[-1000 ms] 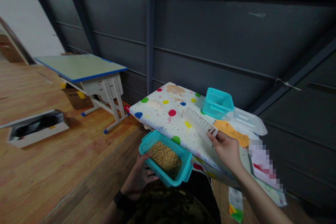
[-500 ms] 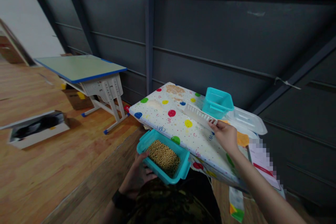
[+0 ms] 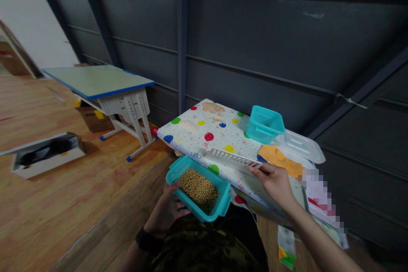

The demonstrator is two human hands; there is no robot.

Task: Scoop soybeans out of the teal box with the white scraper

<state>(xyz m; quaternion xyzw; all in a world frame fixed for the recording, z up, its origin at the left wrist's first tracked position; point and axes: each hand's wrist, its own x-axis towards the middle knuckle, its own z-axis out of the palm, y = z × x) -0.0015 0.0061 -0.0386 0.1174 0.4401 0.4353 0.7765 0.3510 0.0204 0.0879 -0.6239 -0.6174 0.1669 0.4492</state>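
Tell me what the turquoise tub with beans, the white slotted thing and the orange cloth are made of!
The turquoise tub seems smooth plastic: even colour, moulded rim. The white slotted thing is probably plastic: straight though held at one end; finish unclear. The orange cloth looks like matt fabric: uneven edges, no shine; weave unclear.

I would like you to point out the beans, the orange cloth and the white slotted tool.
Beans [image 3: 199,188]: head view, on the middle of the heap.
Orange cloth [image 3: 281,159]: head view, on its upper face.
White slotted tool [image 3: 232,160]: head view, midway along its length.
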